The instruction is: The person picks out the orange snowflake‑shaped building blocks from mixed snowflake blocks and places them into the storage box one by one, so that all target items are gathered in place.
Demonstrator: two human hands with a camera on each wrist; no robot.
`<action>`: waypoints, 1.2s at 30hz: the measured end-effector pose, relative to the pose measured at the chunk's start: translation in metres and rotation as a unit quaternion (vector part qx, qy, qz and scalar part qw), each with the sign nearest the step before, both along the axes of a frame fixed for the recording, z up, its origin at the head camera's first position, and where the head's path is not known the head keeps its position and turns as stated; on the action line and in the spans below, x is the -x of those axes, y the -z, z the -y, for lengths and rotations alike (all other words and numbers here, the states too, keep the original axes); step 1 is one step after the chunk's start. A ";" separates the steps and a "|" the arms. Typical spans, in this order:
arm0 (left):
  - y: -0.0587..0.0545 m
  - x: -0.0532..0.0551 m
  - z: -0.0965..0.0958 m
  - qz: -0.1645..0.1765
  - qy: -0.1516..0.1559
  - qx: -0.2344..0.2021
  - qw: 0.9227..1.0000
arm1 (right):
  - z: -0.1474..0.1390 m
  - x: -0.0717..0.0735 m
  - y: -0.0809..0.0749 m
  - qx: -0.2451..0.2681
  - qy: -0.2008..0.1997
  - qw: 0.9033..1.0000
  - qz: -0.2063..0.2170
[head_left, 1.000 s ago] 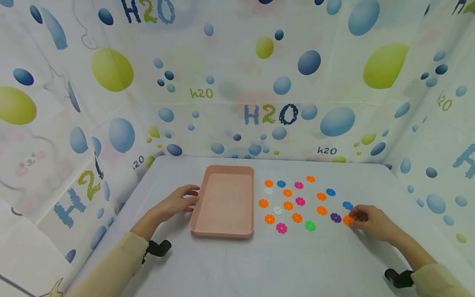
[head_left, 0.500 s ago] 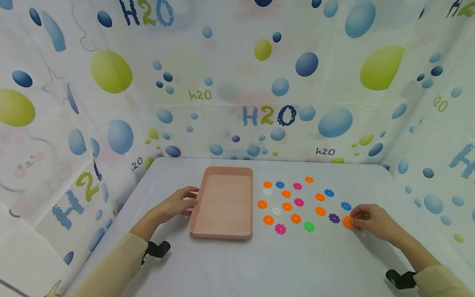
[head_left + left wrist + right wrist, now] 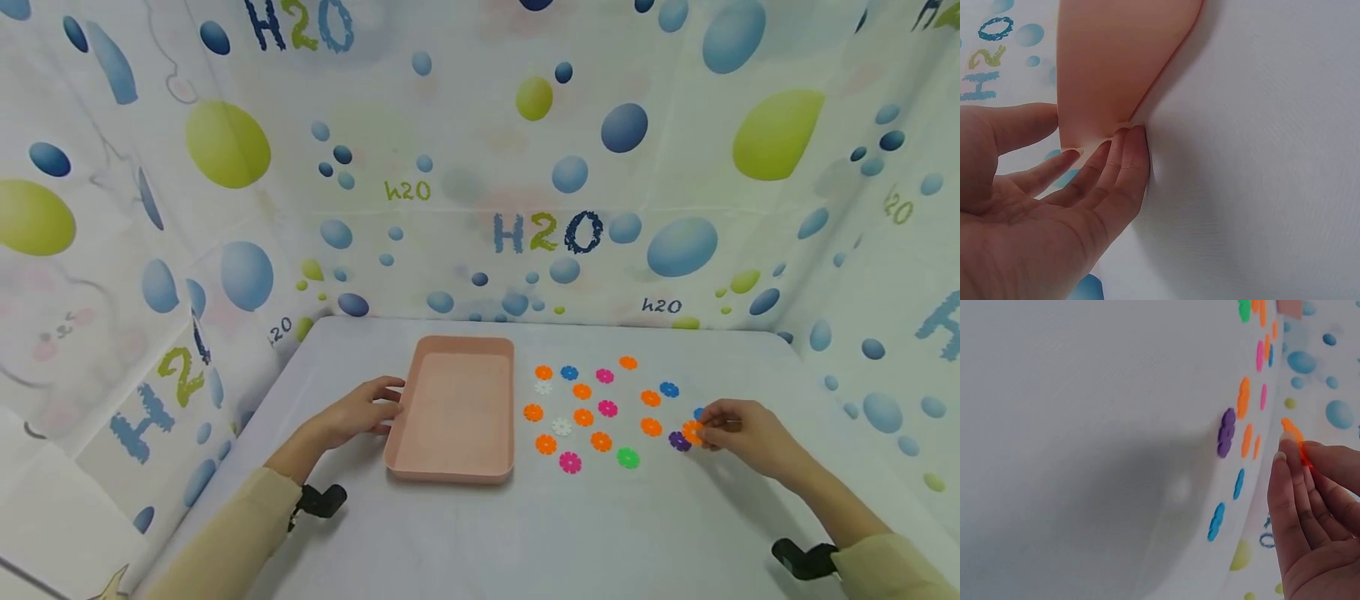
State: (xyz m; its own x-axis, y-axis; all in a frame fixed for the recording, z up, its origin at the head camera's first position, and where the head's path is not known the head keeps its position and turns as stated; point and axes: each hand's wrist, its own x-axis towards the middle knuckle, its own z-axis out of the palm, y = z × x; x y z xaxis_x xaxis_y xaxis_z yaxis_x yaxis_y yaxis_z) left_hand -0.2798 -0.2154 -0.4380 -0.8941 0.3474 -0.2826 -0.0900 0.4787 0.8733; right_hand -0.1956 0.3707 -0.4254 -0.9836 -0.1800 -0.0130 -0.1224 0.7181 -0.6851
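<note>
My right hand [image 3: 750, 433] pinches an orange flower-shaped plastic disc [image 3: 692, 432] between thumb and fingertips. The right wrist view shows this orange disc [image 3: 1293, 432] lifted off the white cloth. In the head view it overlaps a purple disc [image 3: 679, 442], and a blue disc [image 3: 699, 413] shows partly behind the fingers. On the left, my left hand [image 3: 360, 414] lies at the long side of a shallow pink tray [image 3: 401, 450]. Seen from the left wrist, the fairly straight fingers [image 3: 1129, 156] rest against the tray's outer wall [image 3: 1116, 69], thumb spread apart.
Several more discs in orange, pink, white, blue and green [image 3: 627, 457] lie flat and scattered right of the tray. White cloth [image 3: 585, 533] covers the table. A patterned curtain [image 3: 465, 167] hangs behind and along both sides.
My right hand has raised the orange disc from the cloth and shifted it slightly left, over the purple one. The left hand and tray stay where they were.
</note>
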 end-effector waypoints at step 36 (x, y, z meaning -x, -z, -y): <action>-0.005 0.000 -0.003 0.047 -0.003 -0.019 0.999 | 0.095 0.027 -0.015 0.078 -0.068 0.994 -0.034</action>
State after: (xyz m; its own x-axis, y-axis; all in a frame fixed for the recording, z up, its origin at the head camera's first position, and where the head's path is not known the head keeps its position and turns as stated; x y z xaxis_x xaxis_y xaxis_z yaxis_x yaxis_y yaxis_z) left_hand -0.2803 -0.2129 -0.4327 -0.8666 0.3542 -0.3514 -0.1744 0.4449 0.8785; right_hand -0.2223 0.2759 -0.4103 -0.9477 -0.3062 0.0906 -0.2604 0.5767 -0.7743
